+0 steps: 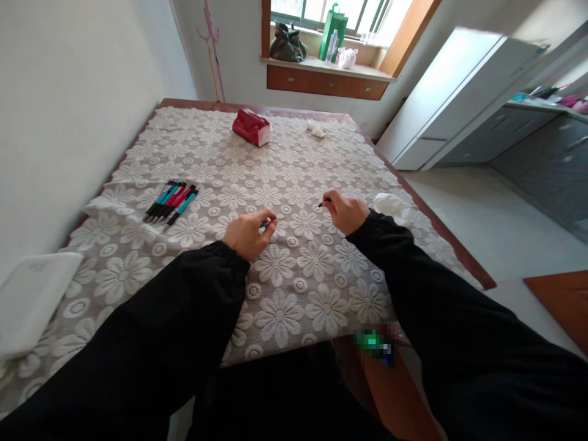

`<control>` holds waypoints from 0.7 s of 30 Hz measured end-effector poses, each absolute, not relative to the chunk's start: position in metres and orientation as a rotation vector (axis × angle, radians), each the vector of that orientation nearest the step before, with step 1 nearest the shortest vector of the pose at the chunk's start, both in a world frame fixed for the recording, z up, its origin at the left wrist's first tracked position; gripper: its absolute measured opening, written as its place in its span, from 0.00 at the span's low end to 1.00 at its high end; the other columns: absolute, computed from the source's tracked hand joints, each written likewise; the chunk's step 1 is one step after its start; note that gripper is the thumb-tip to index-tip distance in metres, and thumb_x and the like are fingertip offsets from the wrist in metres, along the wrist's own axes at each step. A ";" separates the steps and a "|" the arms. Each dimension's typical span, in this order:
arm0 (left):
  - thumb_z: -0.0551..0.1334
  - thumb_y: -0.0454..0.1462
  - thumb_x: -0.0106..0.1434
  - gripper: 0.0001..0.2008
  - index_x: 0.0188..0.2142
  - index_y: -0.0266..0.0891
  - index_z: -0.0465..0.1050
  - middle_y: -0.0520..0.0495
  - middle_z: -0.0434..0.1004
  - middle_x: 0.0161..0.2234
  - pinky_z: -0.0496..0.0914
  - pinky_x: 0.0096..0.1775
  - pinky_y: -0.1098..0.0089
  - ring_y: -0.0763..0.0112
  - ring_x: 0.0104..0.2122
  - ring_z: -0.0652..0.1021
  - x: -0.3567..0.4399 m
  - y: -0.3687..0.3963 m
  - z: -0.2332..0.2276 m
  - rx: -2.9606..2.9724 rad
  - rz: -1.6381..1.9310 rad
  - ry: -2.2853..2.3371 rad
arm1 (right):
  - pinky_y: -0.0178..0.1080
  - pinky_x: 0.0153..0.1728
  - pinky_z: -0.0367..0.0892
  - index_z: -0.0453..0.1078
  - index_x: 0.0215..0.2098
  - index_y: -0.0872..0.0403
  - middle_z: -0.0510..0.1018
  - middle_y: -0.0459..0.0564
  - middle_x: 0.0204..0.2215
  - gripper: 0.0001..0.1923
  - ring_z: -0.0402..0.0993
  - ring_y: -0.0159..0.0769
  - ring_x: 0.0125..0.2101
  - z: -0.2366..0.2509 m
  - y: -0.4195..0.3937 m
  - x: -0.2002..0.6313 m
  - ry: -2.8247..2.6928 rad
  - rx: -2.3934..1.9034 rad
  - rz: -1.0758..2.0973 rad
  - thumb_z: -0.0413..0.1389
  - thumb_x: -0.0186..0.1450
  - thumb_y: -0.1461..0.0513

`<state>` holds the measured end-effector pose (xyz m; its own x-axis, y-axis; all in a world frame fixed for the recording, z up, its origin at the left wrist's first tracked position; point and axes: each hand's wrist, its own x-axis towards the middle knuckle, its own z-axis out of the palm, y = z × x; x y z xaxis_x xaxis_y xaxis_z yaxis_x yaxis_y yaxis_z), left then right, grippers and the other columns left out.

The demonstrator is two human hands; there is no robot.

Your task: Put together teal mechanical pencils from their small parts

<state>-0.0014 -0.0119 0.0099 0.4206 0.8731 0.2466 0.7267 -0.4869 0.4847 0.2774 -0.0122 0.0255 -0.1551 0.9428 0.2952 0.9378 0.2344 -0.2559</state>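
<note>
**Pen parts held in both hands above a lace-covered table**

A large table (138, 125) is seen, covered by a beige cloth (294, 294) with a white flower pattern. Its left edge runs just beside a white wall; its right and near edges border open floor, and a strip of bare wood is shown along the far edge. Much bare cloth is left around the hands, most of it toward 12 o'clock.

Both forearms are clad in black sleeves (184, 306) and are brought in from the near edge. The left hand (248, 233) is closed around a slim pen piece (271, 223) with a teal section; a thin tip is seen pointing out toward 3 o'clock. The right hand (345, 211) is pinched narrowly on a small dark part (321, 204), which juts out toward 9 o'clock. The two pieces are held apart, a short gap being left between them, just above the cloth near the table's middle.

At 9 to 10 o'clock from the left hand, a row of pens (172, 201) is laid side by side, teal and red with black ends, well apart from the hands. A white tray (32, 300) is set at the near left corner. A red tissue pack (250, 127) is placed at 12 o'clock, far off. A crumpled white tissue (390, 205) is lain just beside the right wrist at 3 o'clock, and a smaller white scrap (316, 129) is seen near the far edge.
</note>
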 end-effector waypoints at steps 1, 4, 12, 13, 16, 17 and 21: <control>0.57 0.42 0.68 0.10 0.43 0.46 0.75 0.51 0.82 0.39 0.67 0.32 0.69 0.67 0.30 0.79 -0.001 -0.012 0.010 2.396 0.672 1.363 | 0.36 0.24 0.55 0.70 0.46 0.53 0.80 0.53 0.28 0.14 0.73 0.38 0.25 0.020 -0.015 0.274 -2.143 -1.723 -0.056 0.48 0.71 0.55; 0.56 0.42 0.68 0.10 0.43 0.46 0.75 0.51 0.82 0.39 0.67 0.33 0.69 0.67 0.31 0.79 -0.001 -0.013 0.010 2.451 0.642 1.298 | 0.36 0.25 0.55 0.71 0.47 0.53 0.82 0.54 0.31 0.16 0.75 0.39 0.26 0.004 -0.024 0.268 -2.215 -1.630 -0.054 0.47 0.72 0.53; 0.57 0.42 0.68 0.10 0.43 0.46 0.75 0.51 0.82 0.39 0.68 0.35 0.69 0.66 0.33 0.80 0.000 -0.013 0.011 2.457 0.627 1.303 | 0.32 0.21 0.62 0.67 0.44 0.50 0.78 0.46 0.29 0.13 0.72 0.31 0.21 -0.010 -0.004 0.265 -1.848 -1.284 0.731 0.52 0.69 0.51; 0.57 0.42 0.68 0.10 0.43 0.46 0.75 0.50 0.82 0.39 0.69 0.35 0.69 0.66 0.33 0.80 0.000 -0.013 0.011 2.449 0.631 1.305 | 0.31 0.17 0.60 0.64 0.44 0.50 0.76 0.43 0.26 0.12 0.68 0.28 0.17 -0.009 0.001 0.267 -1.686 -1.217 0.954 0.52 0.69 0.51; 0.57 0.42 0.68 0.11 0.43 0.45 0.76 0.50 0.82 0.38 0.69 0.35 0.69 0.66 0.33 0.80 0.000 -0.012 0.010 2.438 0.643 1.304 | 0.25 0.09 0.50 0.59 0.43 0.49 0.72 0.35 0.24 0.08 0.53 0.19 0.08 -0.003 0.011 0.281 -1.269 -0.857 1.624 0.51 0.70 0.55; 0.57 0.42 0.68 0.11 0.43 0.45 0.76 0.50 0.82 0.38 0.69 0.35 0.69 0.66 0.33 0.80 -0.001 -0.012 0.010 2.439 0.646 1.302 | 0.23 0.08 0.47 0.58 0.43 0.49 0.72 0.34 0.25 0.06 0.49 0.17 0.06 0.000 0.011 0.287 -1.198 -0.715 1.793 0.50 0.71 0.57; 0.57 0.42 0.67 0.10 0.43 0.45 0.76 0.50 0.82 0.38 0.68 0.33 0.69 0.67 0.32 0.79 0.000 -0.012 0.009 2.431 0.671 1.308 | 0.24 0.04 0.45 0.58 0.43 0.52 0.73 0.34 0.20 0.08 0.48 0.19 0.02 0.016 -0.001 0.306 -1.324 -0.441 2.311 0.51 0.72 0.56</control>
